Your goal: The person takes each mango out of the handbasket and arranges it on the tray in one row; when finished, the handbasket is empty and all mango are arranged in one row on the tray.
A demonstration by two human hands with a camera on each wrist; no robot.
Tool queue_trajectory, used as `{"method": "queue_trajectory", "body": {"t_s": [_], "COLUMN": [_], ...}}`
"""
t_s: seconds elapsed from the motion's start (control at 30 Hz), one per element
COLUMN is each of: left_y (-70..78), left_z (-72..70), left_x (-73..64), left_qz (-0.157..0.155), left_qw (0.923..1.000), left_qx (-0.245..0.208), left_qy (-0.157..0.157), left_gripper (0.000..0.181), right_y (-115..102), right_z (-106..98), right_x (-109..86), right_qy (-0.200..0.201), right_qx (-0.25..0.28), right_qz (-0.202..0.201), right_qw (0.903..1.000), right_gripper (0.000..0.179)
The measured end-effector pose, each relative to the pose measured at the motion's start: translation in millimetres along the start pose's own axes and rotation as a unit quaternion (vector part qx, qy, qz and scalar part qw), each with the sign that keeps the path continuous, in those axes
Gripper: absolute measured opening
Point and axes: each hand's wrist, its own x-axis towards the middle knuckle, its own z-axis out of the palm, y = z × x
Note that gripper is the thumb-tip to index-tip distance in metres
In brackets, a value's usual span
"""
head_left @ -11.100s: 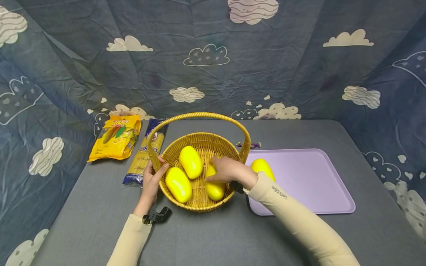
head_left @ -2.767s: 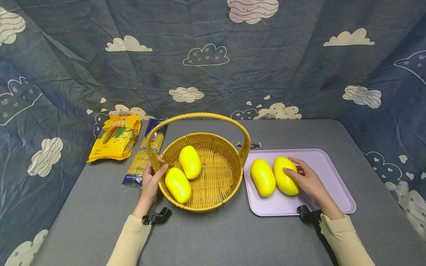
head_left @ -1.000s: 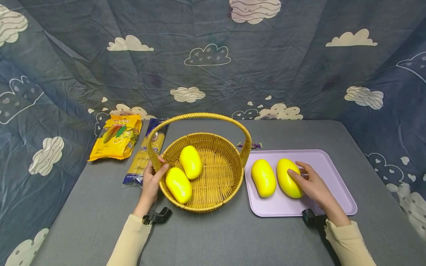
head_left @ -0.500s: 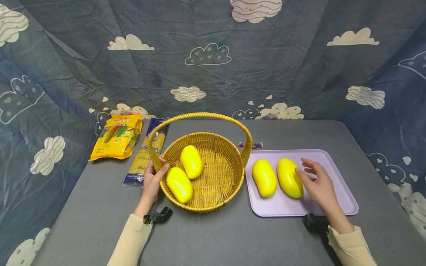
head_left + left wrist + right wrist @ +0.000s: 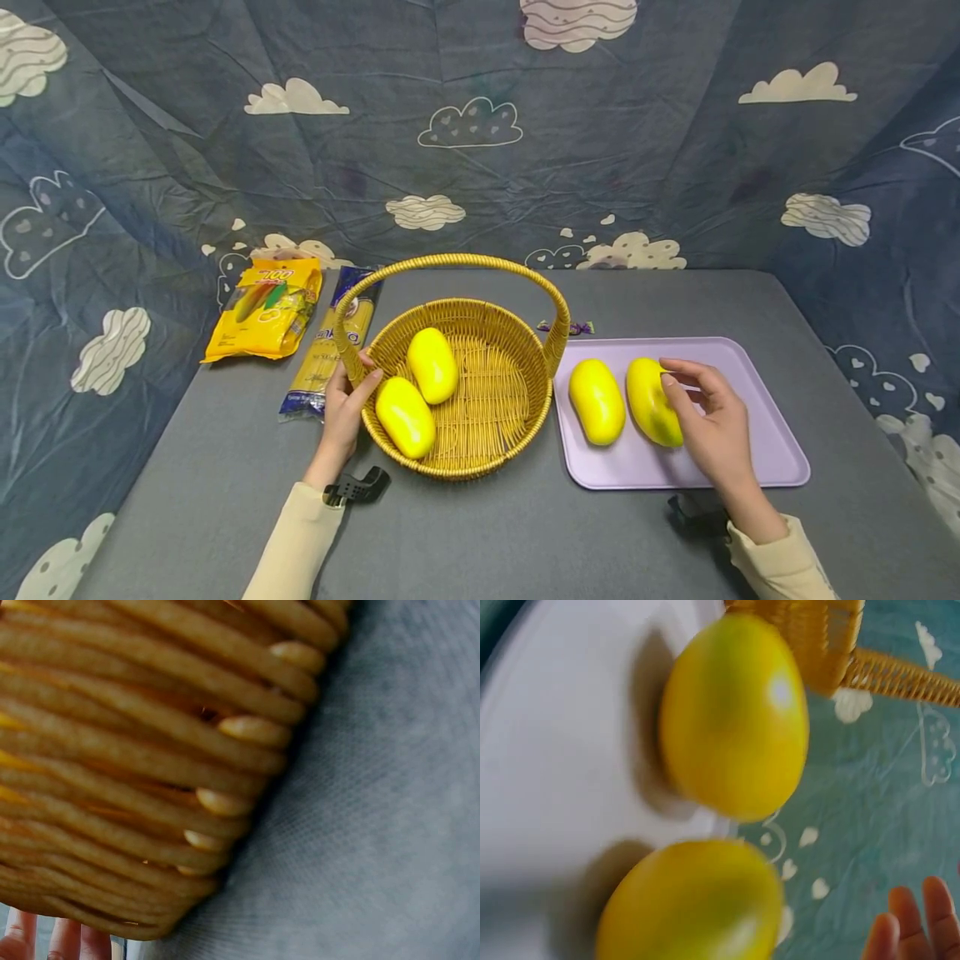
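Note:
My left hand (image 5: 343, 417) grips the left side of the yellow wicker basket (image 5: 487, 467), at the foot of its handle, with the thumb over the rim. Two yellow mangoes (image 5: 432, 367) lie in the basket's left half. On the lilac tray (image 5: 750, 417) a mango (image 5: 597, 402) lies beside another mango (image 5: 649, 396). My right hand (image 5: 716, 425) hovers over the tray, just right of the second mango, with loosely bent fingers and nothing held. In the right wrist view the fingers (image 5: 906, 919) are apart from both mangoes. The left wrist view mostly shows the basket wall (image 5: 135, 750).
A yellow snack bag (image 5: 266, 312) and a pack of spaghetti (image 5: 315, 371) lie left of the basket. Behind the tray's left corner is a small purple wrapped candy (image 5: 573, 327). A cloud-patterned cloth (image 5: 480, 183) hangs behind the grey table (image 5: 465, 542).
A mango has gone from the basket to the tray, beside the one there. My right hand has let go of it and moved slightly right. The left hand stays on the basket.

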Motion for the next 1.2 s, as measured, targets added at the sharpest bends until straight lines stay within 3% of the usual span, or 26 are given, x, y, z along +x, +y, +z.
{"method": "queue_trajectory", "body": {"t_s": [0.33, 0.63, 0.97, 1.2], "left_y": [0.3, -0.6, -1.2, -0.3], "left_z": [0.5, 0.5, 1.2, 0.6], "left_x": [-0.3, 0.6, 0.9, -1.2], "left_qz": [0.008, 0.007, 0.016, 0.006], "left_qw": [1.0, 1.0, 0.9999, 1.0], "left_qx": [0.002, 0.002, 0.001, -0.001], "left_qy": [-0.002, -0.003, -0.005, -0.001], "left_gripper": [0.024, 0.025, 0.024, 0.026], "right_y": [-32.3, -57.9, -77.4, -90.6], "right_z": [15.9, 40.4, 72.2, 97.1], "right_x": [-2.6, 5.1, 14.9, 23.7], "right_qy": [-0.062, -0.119, -0.196, -0.247], "right_qx": [0.05, 0.116, 0.116, 0.095], "right_qz": [-0.089, -0.16, -0.175, -0.174], "right_qw": [0.9929, 0.973, 0.958, 0.9485], "right_gripper": [0.028, 0.031, 0.028, 0.023]}}
